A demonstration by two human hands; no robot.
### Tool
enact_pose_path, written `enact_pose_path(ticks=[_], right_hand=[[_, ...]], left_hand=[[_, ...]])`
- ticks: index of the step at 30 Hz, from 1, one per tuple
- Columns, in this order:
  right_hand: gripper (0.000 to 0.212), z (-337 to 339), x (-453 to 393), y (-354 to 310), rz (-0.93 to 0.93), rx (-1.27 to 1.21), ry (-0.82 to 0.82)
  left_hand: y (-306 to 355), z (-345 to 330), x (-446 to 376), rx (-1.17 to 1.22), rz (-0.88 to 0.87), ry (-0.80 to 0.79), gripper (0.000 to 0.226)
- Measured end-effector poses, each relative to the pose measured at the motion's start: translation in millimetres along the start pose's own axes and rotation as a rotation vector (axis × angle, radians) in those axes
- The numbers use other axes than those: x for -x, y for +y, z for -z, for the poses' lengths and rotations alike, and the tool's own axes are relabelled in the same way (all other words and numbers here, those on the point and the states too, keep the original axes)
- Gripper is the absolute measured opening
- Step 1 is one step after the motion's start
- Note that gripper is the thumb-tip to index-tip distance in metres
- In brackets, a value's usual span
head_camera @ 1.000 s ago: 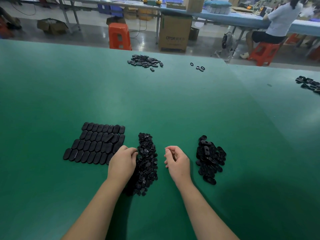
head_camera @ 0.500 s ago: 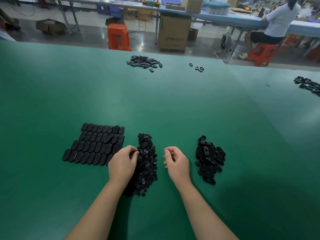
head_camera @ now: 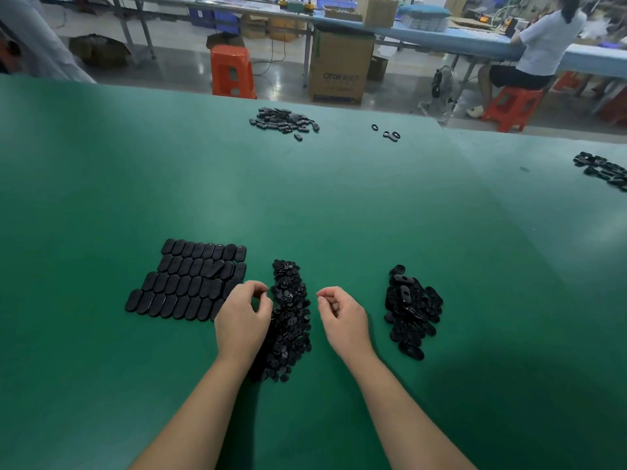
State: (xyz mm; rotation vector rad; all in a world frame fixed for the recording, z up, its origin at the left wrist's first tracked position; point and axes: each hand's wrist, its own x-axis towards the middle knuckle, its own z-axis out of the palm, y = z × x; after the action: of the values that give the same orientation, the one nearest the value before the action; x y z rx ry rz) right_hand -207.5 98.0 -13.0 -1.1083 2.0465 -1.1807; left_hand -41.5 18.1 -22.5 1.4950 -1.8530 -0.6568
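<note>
Our left hand [head_camera: 242, 320] curls against the pile of small black parts [head_camera: 294, 330] on the green table [head_camera: 305, 205]. Our right hand [head_camera: 344, 318] curls beside it. We cannot tell if they hold any.

1. My surface [head_camera: 322, 205] is wide, green and matte.
2. Near left: neat rows of oval caps [head_camera: 190, 283], lying flat and touching.
3. Just right of them: a heap of small parts [head_camera: 293, 320].
4. Farther right, apart: a pile of oval shells [head_camera: 412, 307].
5. Far edge: a loose pile [head_camera: 283, 120] and a few rings [head_camera: 390, 134].
6. Far right: scattered pieces [head_camera: 604, 169].
</note>
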Motion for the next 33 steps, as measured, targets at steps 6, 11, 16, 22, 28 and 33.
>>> enact_pose_path(ticks=[6, 11, 16, 22, 28, 33], right_hand=[[0.017, 38.3, -16.6, -11.3, 0.053, 0.091, -0.073], [0.025, 106.9, -55.4, -2.4, 0.038, 0.58, 0.098], [0.034, 143.1, -77.9, 19.9, -0.179, 0.81, -0.006], [0.025, 146.1, -79.5, 27.1, -0.177, 0.787, -0.022], [0.026, 148.0, -84.1, 25.2, -0.19, 0.802, -0.043], [0.018, 148.6, -85.3, 24.1, -0.191, 0.814, -0.027]], left_hand=[[-2.4, -2.7, -0.8, 0.0, 0.002, 0.019, 0.011], [-3.1, -3.8, -1.1, -0.011, 0.003, 0.025, 0.022], [-2.3, -3.6, -1.7, -0.02, 0.008, 0.021, 0.024], [-3.0, -2.0, -2.2, -0.035, 0.024, 0.003, 0.018], [-2.3, -2.4, -2.6, -0.037, 0.027, 0.007, 0.018], [-2.1, -2.1, -2.7, -0.03, 0.028, 0.002, 0.018]])
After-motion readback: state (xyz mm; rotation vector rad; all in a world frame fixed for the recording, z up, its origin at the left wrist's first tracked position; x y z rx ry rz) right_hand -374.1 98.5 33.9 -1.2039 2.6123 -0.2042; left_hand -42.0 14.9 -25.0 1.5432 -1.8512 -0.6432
